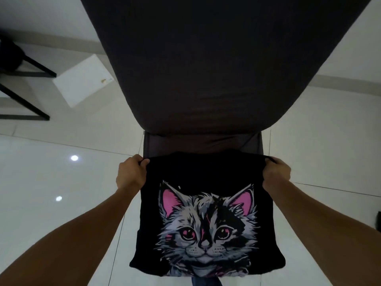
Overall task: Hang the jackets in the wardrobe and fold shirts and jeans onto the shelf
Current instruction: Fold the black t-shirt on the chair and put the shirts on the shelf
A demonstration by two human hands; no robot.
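A black T-shirt [206, 219] with a grey and pink kitten print hangs in front of me, print facing up. My left hand [131, 174] grips its upper left corner, fingers curled over the fabric edge. My right hand [276, 174] grips the upper right corner the same way. The cloth is stretched between both hands. Beyond the shirt's top edge lies a bed [206, 69] under a dark grey sheet. A strip of dark fabric [206, 282] shows below the shirt's hem.
Glossy white floor tiles [61, 172] lie on both sides of the bed. A white square board [82, 81] lies on the floor at the left, beside a black metal frame [24, 73]. A dark object [379, 220] sits at the right edge.
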